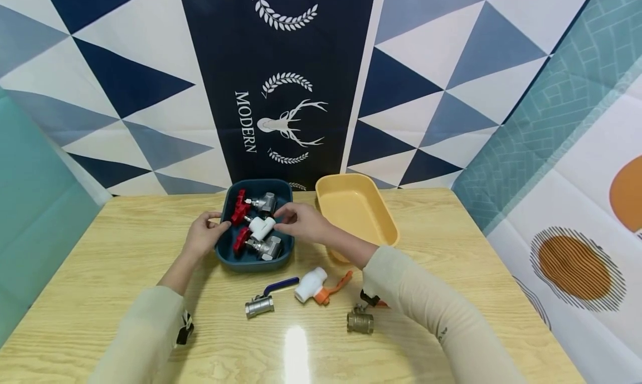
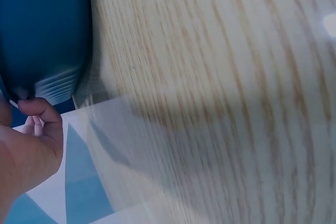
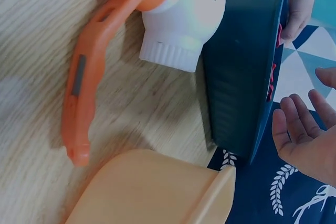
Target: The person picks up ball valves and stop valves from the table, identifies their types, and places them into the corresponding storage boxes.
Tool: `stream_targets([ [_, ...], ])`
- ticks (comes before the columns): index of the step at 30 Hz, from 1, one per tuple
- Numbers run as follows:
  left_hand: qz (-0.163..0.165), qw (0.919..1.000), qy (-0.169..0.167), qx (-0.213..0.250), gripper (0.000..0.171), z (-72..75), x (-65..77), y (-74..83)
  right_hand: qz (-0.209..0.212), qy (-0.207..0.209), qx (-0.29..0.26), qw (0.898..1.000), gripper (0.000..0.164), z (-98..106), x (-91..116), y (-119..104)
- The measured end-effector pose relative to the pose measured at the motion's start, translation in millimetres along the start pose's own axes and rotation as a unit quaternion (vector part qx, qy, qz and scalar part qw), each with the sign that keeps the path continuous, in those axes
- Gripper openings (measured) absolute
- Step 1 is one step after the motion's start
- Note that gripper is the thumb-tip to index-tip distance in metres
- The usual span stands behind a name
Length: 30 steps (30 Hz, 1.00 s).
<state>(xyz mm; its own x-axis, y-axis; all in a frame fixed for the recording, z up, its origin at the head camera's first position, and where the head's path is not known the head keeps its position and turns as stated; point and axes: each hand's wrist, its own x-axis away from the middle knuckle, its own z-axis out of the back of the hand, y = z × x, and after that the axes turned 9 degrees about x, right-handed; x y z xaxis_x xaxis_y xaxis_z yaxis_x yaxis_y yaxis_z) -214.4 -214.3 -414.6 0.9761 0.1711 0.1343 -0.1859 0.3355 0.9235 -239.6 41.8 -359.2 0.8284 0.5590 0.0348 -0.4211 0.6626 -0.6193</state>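
A dark blue bin (image 1: 256,266) stands at the back of the table, its left rim pinched between the thumb and fingers of my left hand (image 1: 203,236). Over the bin's right side hovers my right hand (image 1: 303,223), fingers loosely bent. In the right wrist view, that hand (image 3: 307,135) is empty, apart from the bin's wall. Inside the bin lie a white plastic valve (image 1: 262,227) and two metal valves, one behind it (image 1: 266,202) and one in front (image 1: 271,248). Red handles (image 1: 241,240) point left. The left wrist view shows the left thumb (image 2: 42,109) against the bin's edge.
A yellow bin (image 1: 351,205) stands to the right, partly behind the right forearm. In front lie a steel ball valve (image 1: 259,306) with a blue lever, a white ball valve (image 1: 311,283) with an orange lever, and a brass valve (image 1: 360,321) partly under the right sleeve. Patterned cloth hangs behind.
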Motion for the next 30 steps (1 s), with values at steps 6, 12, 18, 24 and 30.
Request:
stream_targets([
  [6,0.002,0.9999,0.004,0.011,0.050,1.2,-0.4,0.1,0.015,0.013,0.009,1.000,0.027,2.9,3.8,7.1],
  [12,-0.004,0.9999,0.014,0.005,0.050,2.0,2.1,3.3,0.002,0.006,0.002,1.000,0.030,5.3,8.6,11.3],
  [18,0.006,0.9997,0.025,0.005,0.051,6.2,5.3,6.4,-0.015,0.011,0.008,1.000,0.028,8.8,13.0,11.6],
  [24,-0.007,0.9994,0.033,-0.003,0.053,11.3,6.8,11.2,-0.014,0.016,0.007,1.000,0.028,10.4,14.9,15.3],
  [30,-0.035,0.9979,0.055,-0.002,0.052,13.2,4.3,17.2,-0.012,0.014,-0.002,1.000,0.031,11.6,18.1,19.8],
])
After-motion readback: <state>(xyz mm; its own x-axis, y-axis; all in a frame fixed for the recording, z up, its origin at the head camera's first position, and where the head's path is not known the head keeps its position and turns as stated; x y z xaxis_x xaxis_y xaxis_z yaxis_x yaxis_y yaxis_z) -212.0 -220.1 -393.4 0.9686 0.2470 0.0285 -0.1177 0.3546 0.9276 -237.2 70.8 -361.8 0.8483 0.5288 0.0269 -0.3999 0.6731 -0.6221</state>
